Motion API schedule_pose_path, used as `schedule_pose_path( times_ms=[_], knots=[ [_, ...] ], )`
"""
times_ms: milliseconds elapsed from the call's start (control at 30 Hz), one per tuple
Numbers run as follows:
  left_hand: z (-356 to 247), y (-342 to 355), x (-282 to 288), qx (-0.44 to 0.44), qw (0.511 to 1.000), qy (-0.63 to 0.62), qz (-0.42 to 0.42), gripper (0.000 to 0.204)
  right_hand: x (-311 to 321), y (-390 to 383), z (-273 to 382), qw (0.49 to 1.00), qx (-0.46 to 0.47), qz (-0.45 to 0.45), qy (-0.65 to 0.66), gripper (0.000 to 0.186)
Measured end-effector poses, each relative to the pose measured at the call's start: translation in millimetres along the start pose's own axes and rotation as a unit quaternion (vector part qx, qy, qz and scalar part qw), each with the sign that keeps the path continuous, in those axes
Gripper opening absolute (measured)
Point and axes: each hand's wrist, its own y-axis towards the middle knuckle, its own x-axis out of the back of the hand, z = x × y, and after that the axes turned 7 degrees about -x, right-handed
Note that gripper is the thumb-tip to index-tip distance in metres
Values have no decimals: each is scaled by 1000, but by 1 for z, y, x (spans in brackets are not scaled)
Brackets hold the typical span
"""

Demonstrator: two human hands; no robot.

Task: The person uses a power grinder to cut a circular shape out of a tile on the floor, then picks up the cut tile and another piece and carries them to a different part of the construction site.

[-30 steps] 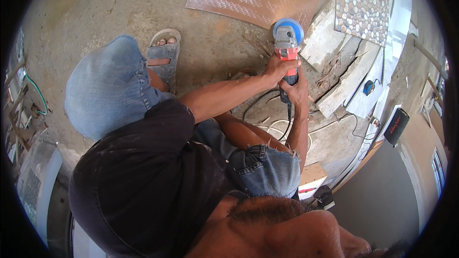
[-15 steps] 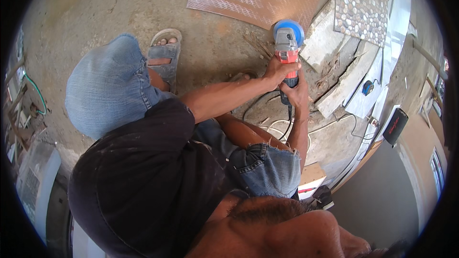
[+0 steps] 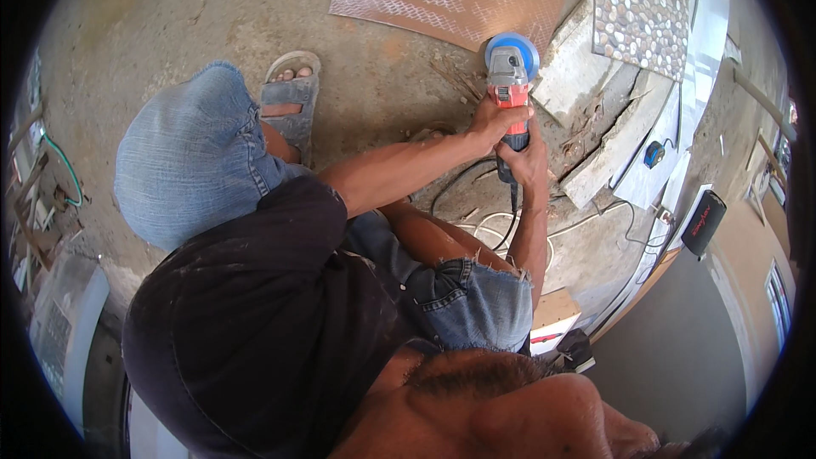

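Observation:
Both my hands hold a red and grey angle grinder (image 3: 509,89) fitted with a blue disc (image 3: 524,48). My left hand (image 3: 495,122) is closed round the front of its body, just behind the grey head. Lower down, my right hand (image 3: 529,159) wraps the dark rear part of the grinder, where a black cord hangs down. The disc is at the near right edge of a brown sheet with a raised diamond pattern (image 3: 425,0). Whether the disc touches the sheet or the slab beside it, I cannot tell.
Broken pale slabs (image 3: 571,76) and a pebble-patterned tile (image 3: 639,13) lie to the right. Beyond them are a small blue and black object (image 3: 654,155) and a black cylinder-shaped case (image 3: 704,225). A white cable (image 3: 586,223) winds over the floor near my right forearm.
The grinder and both hands have shifted very slightly up and left. My grip looks the same.

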Motion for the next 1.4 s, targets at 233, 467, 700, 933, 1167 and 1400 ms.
schedule_pose_path(
  times_ms=[233, 467, 700, 933, 1167, 1400],
  knots=[
    [6, -4, 4, -3, 1000, -16, 7, 42, 1, -3, -1, 1000, 0, 4, 4, 92],
    [4, 3, 1, -9, 1000, -3, 6, 42, -1, 1, -2, 1000, -5, 1, 26, 91],
    [7, -1, 3, -11, 1000, 11, 11, 38, 0, -2, -2, 1000, 13, -8, 7, 94],
    [6, -1, 3, -13, 1000, 14, -2, 34, 2, 1, 0, 1000, -1, 3, -1, 93],
    [8, 6, 0, 12, 999, 25, 17, 37, 0, 0, -8, 999, 3, -5, 37, 85],
    [6, 0, -1, 4, 999, 29, 29, 38, -6, -7, -11, 998, 19, -35, 50, 78]
  ],
)
